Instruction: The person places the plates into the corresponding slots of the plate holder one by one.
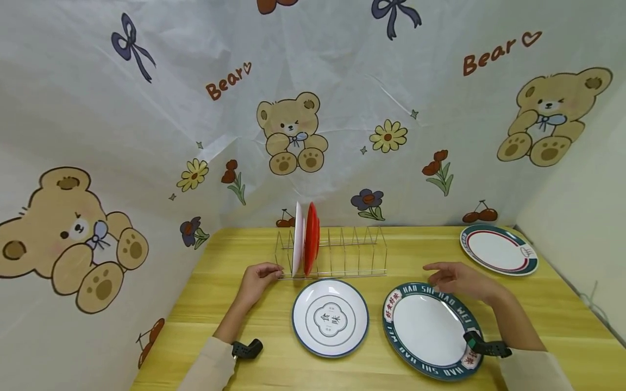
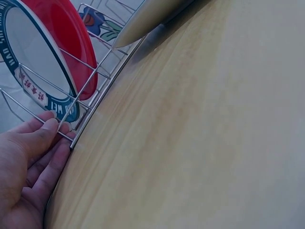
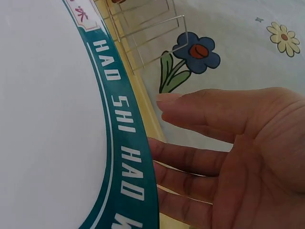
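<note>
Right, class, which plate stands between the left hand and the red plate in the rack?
A green-rimmed white plate stands upright between them, as the left wrist view shows.

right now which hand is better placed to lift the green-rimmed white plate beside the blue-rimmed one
Right, probably: the right hand is at the far edge of that green-rimmed white plate, while the left hand pinches the silver metal wire rack.
</note>
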`<state>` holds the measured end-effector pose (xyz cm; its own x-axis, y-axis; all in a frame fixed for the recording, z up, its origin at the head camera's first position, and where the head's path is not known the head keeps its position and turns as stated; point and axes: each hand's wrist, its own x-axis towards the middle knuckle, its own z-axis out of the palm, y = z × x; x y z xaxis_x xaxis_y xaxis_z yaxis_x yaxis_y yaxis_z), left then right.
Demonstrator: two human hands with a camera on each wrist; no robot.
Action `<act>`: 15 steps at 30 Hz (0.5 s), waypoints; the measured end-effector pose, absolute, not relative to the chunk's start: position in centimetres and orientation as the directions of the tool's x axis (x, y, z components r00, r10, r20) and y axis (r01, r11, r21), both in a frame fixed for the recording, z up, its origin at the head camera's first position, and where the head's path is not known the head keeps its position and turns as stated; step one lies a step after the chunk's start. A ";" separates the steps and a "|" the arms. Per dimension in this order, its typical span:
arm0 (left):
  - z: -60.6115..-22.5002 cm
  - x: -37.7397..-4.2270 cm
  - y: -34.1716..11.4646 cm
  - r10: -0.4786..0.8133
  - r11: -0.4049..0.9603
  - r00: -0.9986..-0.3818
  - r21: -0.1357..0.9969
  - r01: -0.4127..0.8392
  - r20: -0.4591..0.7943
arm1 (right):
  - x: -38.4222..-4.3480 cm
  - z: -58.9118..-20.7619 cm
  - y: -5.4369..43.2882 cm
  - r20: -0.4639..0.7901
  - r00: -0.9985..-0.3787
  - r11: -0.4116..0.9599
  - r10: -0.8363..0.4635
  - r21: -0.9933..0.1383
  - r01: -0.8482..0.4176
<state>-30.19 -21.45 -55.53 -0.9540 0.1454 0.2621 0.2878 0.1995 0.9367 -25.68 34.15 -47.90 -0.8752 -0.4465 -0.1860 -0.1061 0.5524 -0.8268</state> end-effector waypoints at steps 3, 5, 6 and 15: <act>-55.5 -30.2 -21.4 0.149 0.204 -0.953 0.936 0.289 0.262 | -25.9 -48.3 34.5 -0.193 -0.837 0.547 -0.512 -0.825 -0.145; -55.5 -30.2 -21.4 0.144 0.206 -0.955 0.936 0.285 0.259 | -26.1 -48.4 34.6 -0.196 -0.818 0.544 -0.541 -0.824 -0.162; -55.4 -30.3 -21.5 0.138 0.208 -0.956 0.936 0.283 0.258 | -26.1 -48.5 34.7 -0.196 -0.811 0.539 -0.551 -0.826 -0.166; -54.6 -29.7 -20.9 0.123 0.257 -0.962 0.929 0.266 0.242 | -26.2 -49.4 35.3 -0.153 -0.757 0.476 -0.635 -0.849 -0.227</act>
<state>-29.68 -20.87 -54.56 -0.9624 0.1234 0.2418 0.2664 0.2572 0.9289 -26.22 35.30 -49.40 -0.7573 -0.6348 -0.1534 -0.2274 0.4765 -0.8493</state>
